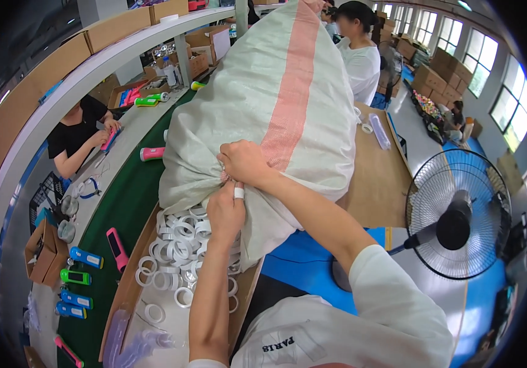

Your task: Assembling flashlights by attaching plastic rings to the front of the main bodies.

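Note:
A big white woven sack [232,86] with a pink stripe lies across the bench in front of me. Its gathered mouth is bunched between my two hands. My right hand [245,162] is closed on the bunched cloth from above. Just below it, my left hand [225,211] grips the same gathers, with a white band round one finger. Under the sack's mouth, a heap of white plastic rings [180,248] spreads over a tray [133,279] with cardboard sides. Some rings are hidden beneath the sack and my left forearm.
Left of the tray runs a green conveyor belt [107,214] carrying pink flashlights [117,248]. Blue and green flashlights [85,257] line its far edge. A co-worker [82,138] handles a pink item there. A standing fan [457,214] is at right, and another person [361,58] stands beyond the sack.

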Tool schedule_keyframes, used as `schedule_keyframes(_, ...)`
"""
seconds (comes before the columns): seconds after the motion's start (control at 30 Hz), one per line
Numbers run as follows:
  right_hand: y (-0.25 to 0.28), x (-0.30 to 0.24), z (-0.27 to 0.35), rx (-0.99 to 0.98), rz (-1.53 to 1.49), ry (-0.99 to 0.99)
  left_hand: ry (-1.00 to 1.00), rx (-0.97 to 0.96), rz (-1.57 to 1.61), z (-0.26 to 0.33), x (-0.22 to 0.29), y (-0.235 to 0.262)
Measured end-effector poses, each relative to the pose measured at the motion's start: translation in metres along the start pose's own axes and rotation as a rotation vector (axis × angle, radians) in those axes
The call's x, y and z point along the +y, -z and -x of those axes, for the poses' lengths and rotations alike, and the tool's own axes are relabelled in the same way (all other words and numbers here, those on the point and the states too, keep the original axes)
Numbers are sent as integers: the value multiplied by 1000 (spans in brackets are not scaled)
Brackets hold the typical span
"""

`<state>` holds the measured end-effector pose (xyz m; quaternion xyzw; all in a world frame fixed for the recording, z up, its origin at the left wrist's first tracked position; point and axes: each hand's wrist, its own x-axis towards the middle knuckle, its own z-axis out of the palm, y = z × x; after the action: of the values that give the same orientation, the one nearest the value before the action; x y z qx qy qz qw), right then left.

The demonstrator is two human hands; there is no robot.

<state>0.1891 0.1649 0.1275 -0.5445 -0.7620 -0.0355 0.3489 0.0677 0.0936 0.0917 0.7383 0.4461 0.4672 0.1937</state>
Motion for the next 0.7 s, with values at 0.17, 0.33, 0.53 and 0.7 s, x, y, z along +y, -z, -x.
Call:
schedule_keyframes(0.17,-9,3,-11,19,-77,-64,-205,-81,158,57,15,-27)
schedule_keyframes(0.33,9,25,2,9,-232,-154,138,123,230,-7,17,21)
schedule_keyframes(0.53,-1,23,10,20,-332,-43,36,-83,-29,-6,-24,-14)
schedule_keyframes(0.7,4,31,21,102,-319,51,237,-93,431,0,-31,-25)
